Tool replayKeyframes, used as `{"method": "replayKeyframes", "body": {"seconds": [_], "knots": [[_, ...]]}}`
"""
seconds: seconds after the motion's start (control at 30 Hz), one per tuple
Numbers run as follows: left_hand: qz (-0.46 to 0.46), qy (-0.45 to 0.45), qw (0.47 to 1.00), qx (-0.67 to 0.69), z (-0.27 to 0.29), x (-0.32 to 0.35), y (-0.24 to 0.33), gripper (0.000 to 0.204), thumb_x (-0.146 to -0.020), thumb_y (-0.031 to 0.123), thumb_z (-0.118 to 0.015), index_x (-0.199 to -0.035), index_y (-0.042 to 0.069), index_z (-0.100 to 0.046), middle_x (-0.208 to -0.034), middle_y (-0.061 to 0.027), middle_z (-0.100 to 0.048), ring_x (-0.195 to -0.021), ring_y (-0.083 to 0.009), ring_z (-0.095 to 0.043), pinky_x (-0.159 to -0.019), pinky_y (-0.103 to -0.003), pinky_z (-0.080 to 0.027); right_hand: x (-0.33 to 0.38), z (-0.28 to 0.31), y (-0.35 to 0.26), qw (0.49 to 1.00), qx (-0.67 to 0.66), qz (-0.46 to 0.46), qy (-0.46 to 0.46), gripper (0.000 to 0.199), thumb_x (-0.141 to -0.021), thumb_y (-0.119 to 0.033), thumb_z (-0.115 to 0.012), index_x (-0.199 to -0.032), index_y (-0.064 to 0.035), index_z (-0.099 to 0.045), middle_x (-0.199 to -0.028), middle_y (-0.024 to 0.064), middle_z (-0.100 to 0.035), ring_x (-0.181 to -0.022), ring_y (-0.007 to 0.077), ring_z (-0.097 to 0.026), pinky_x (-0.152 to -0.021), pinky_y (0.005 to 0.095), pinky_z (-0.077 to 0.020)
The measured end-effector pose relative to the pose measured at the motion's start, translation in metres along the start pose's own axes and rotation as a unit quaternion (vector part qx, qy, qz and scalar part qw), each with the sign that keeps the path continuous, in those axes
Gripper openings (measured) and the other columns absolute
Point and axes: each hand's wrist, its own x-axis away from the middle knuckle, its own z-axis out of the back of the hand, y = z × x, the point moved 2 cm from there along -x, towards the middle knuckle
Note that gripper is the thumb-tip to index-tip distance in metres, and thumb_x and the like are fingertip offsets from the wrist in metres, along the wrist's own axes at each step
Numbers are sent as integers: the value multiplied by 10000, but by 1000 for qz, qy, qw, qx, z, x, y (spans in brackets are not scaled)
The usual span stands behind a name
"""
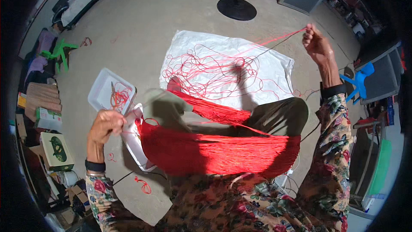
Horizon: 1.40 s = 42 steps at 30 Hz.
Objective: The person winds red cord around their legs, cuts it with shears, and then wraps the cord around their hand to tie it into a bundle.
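Note:
Across my lap lies a thick bundle of red cord [219, 150], its strands running side to side. My right hand [317, 45] is raised at the upper right, its fingers closed on a red strand [279, 38] stretched taut toward the white sheet. My left hand [106, 126] is closed in a pinch beside the bundle's left end; a faint, blurred red strand shows at its fingertips. Loose loops of thin red cord [206, 66] spread over the white sheet [186, 41] in front of my legs. Another red bundle [219, 111] lies between my legs.
A white tray [98, 87] at the left holds red scraps and what looks like scissors [115, 96]. A white container [137, 152] stands by my left knee. A black round stand base [237, 9] is ahead. Small stools, green [62, 53] and blue [358, 81], stand at the sides.

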Motion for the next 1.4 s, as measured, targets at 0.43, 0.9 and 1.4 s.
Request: {"method": "replayKeyframes", "body": {"seconds": [0.43,0.9,1.4], "knots": [[-128,-142,968,163,-104,3,80,230,-878,63,-653,-789,-119,-546,-503,-171,-529,-384,-275,-537,-349,-393,-463,18,105,-59,993,47,38,106,189,-995,-214,-569,-1009,-27,-595,-752,-17,-535,-669,94,-505,-600,237,-447],[-242,-215,925,200,-189,-15,137,185,-962,63,-497,-825,-25,-408,-385,-95,-441,-240,-168,-375,-231,-285,-316,17,121,-38,991,48,8,128,220,-1023,-228,-495,-995,-35,-599,-741,1,-565,-667,117,-536,-600,250,-485],[-201,-139,943,224,-217,-104,147,174,-1007,155,-496,-1093,8,-530,-1106,-191,-643,-1005,-241,-632,-923,-357,-483,30,-57,60,760,626,-132,-115,452,-960,-416,-559,-860,-2,-710,-937,151,-702,-778,136,-653,-689,266,-512]]}}
